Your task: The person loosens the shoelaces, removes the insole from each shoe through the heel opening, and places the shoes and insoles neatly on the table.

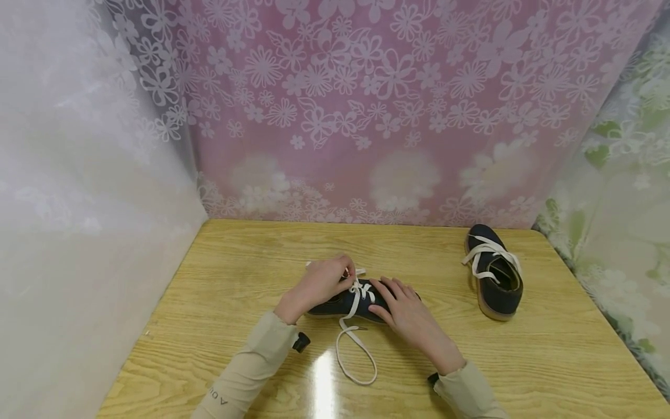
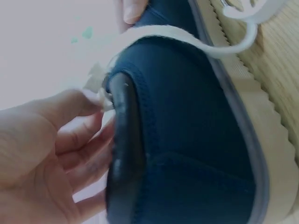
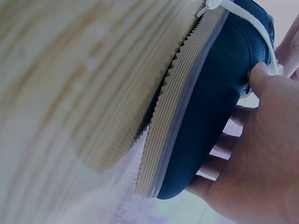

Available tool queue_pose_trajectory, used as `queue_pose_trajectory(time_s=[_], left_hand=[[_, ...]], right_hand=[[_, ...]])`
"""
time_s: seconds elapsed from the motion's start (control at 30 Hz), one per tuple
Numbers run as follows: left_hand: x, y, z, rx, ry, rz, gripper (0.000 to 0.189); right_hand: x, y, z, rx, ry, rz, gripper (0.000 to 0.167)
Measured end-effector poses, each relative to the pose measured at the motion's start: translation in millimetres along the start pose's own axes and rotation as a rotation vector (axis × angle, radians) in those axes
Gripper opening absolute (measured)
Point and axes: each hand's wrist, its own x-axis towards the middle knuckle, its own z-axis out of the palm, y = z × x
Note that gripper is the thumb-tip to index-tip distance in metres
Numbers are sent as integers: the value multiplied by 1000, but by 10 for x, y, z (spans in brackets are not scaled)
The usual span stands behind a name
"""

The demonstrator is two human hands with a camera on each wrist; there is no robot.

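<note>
A dark blue canvas shoe [image 1: 342,304] lies on its sole on the table, toe to the right. Above its opening, my left hand [image 1: 324,284] pinches the white shoelace [image 2: 105,100] between thumb and fingertips at the top of the lacing. My right hand [image 1: 410,317] rests over the toe with its fingers spread and fairly straight. Its thumb [image 3: 261,79] touches the shoe beside the lacing. One loose lace end [image 1: 361,381] drops over the near side and loops on the wood.
A second dark blue shoe [image 1: 501,299] with loose white laces stands at the right of the wooden table [image 1: 235,250]. A pink floral curtain [image 1: 335,145] hangs behind, with pale cloth [image 1: 94,203] along the left side.
</note>
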Motion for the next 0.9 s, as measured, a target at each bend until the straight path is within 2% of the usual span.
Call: queue_pose_trajectory(time_s=[0.1, 0.17, 0.23, 0.33, 0.4, 0.47, 0.67, 0.8, 0.9], left_hand=[[9, -21, 39, 61, 66, -47, 9], [12, -28, 61, 60, 67, -68, 9], [15, -31, 74, 20, 33, -66, 13], [21, -19, 70, -48, -56, -40, 26], [24, -9, 59, -62, -111, -26, 31], [28, 3, 45, -42, -134, -16, 31], [38, 20, 37, -31, -66, -23, 15], [40, 38, 23, -86, -13, -62, 14], [51, 64, -19, -119, 51, -82, 13]], right_hand=[[0, -1, 1, -6, 1, -2, 59], [-4, -3, -4, -4, 3, -7, 59], [-7, -7, -8, 1, 3, -11, 59], [-14, -11, -14, 5, 9, -14, 59], [-16, -11, -12, 4, 12, -14, 59], [-17, -10, -8, 4, 13, -14, 59], [-18, -10, -2, 12, 8, -6, 59], [-18, -15, -5, 17, -3, -1, 60], [-20, -18, -7, 16, -8, 2, 60]])
